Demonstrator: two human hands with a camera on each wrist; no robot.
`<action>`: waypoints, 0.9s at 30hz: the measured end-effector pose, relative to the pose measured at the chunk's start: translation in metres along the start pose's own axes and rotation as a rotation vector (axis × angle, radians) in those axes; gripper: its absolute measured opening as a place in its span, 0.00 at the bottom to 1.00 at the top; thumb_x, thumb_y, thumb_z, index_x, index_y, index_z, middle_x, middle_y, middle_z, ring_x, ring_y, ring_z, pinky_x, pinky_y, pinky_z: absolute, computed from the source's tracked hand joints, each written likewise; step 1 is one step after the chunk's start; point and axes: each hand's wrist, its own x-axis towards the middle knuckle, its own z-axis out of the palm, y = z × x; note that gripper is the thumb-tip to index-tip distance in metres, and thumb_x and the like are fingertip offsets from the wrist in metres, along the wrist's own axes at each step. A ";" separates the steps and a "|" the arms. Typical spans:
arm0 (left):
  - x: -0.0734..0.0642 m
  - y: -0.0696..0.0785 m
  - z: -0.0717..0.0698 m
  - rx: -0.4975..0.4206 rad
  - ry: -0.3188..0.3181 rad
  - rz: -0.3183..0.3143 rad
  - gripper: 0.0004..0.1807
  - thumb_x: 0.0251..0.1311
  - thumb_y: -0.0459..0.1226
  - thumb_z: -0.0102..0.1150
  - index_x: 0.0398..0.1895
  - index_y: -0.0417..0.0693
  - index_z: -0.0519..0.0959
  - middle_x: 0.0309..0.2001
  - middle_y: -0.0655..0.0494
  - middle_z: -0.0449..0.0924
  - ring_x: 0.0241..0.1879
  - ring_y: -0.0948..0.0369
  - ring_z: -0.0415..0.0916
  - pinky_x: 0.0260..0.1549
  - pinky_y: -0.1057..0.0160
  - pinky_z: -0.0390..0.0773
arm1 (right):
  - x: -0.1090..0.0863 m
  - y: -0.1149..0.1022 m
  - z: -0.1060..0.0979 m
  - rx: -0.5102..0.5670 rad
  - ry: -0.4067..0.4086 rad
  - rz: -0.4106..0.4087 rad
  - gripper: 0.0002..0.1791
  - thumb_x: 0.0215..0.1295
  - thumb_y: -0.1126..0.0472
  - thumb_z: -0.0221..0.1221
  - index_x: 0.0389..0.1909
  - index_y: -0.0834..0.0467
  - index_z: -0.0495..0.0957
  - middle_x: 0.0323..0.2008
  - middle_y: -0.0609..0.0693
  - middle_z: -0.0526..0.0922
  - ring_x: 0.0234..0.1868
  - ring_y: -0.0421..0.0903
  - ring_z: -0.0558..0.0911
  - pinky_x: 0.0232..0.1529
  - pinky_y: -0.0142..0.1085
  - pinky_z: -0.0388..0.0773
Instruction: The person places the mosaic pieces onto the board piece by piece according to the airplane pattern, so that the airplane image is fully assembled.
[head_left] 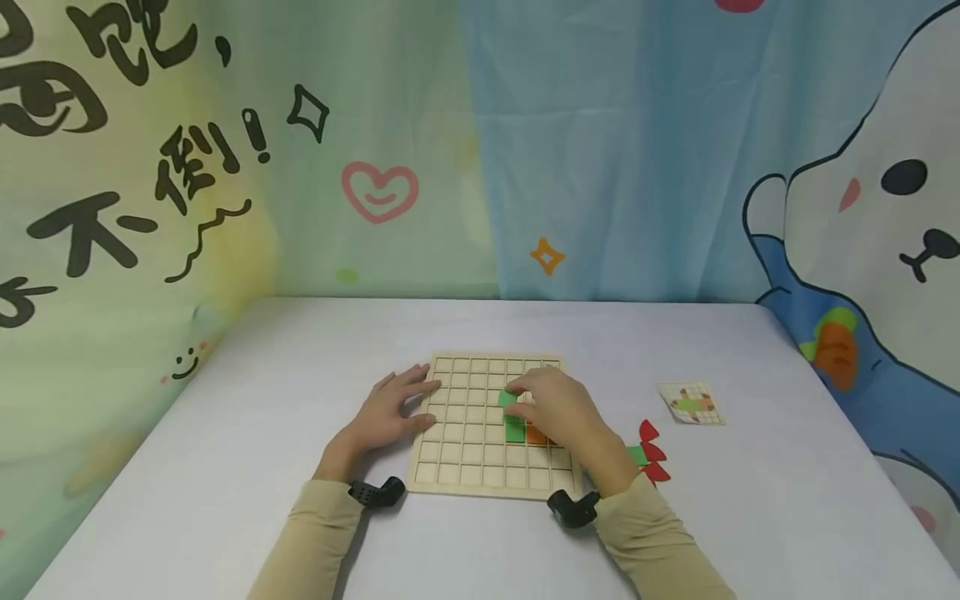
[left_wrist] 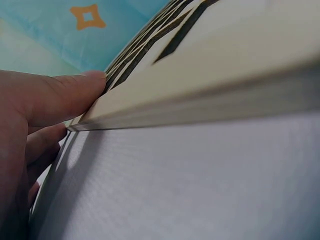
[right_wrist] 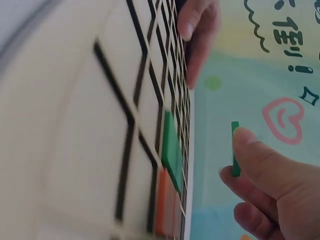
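My right hand [head_left: 558, 404] is above a light wooden grid board [head_left: 465, 454]. Between its thumb and fingertips it pinches a thin green tile [right_wrist: 235, 150], seen edge-on and raised off the board in the right wrist view. Another green tile [head_left: 515, 431] lies in a cell of the grid. Beside it an orange tile [head_left: 536, 436] is partly hidden by my right hand in the head view. My left hand [head_left: 388, 410] rests at the board's left edge, fingers spread. In the left wrist view its thumb [left_wrist: 67, 95] touches the board's rim.
Several red pieces [head_left: 652, 452] and a green piece [head_left: 637, 455] lie right of the board, partly behind my right forearm. A small pattern card [head_left: 691, 403] with a coloured grid lies farther right. A printed curtain [head_left: 600, 150] hangs behind the white table [head_left: 330, 333].
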 end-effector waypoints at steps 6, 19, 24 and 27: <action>-0.001 -0.001 0.002 -0.003 -0.009 0.005 0.33 0.57 0.53 0.59 0.66 0.54 0.70 0.73 0.50 0.56 0.74 0.52 0.51 0.73 0.47 0.44 | 0.005 -0.007 0.013 0.015 -0.003 0.004 0.17 0.53 0.48 0.68 0.44 0.46 0.85 0.44 0.42 0.86 0.53 0.46 0.79 0.46 0.42 0.81; -0.002 0.002 -0.002 -0.003 0.003 0.012 0.32 0.57 0.52 0.59 0.65 0.52 0.70 0.73 0.49 0.57 0.74 0.51 0.51 0.73 0.46 0.45 | 0.010 -0.009 0.023 -0.068 0.028 -0.074 0.17 0.55 0.48 0.67 0.44 0.49 0.85 0.44 0.44 0.85 0.44 0.44 0.80 0.45 0.39 0.80; -0.002 0.001 -0.003 -0.001 0.008 0.027 0.33 0.57 0.53 0.59 0.65 0.52 0.70 0.73 0.48 0.56 0.73 0.50 0.51 0.73 0.45 0.45 | 0.011 -0.009 0.024 -0.086 0.025 -0.086 0.17 0.55 0.49 0.66 0.45 0.50 0.84 0.43 0.45 0.86 0.45 0.45 0.80 0.46 0.39 0.80; -0.001 0.000 -0.002 -0.004 0.003 0.023 0.33 0.57 0.53 0.59 0.65 0.52 0.70 0.73 0.48 0.56 0.74 0.51 0.50 0.73 0.46 0.45 | 0.010 -0.009 0.025 -0.088 0.017 -0.085 0.16 0.55 0.49 0.67 0.44 0.49 0.84 0.43 0.44 0.86 0.44 0.45 0.80 0.46 0.39 0.80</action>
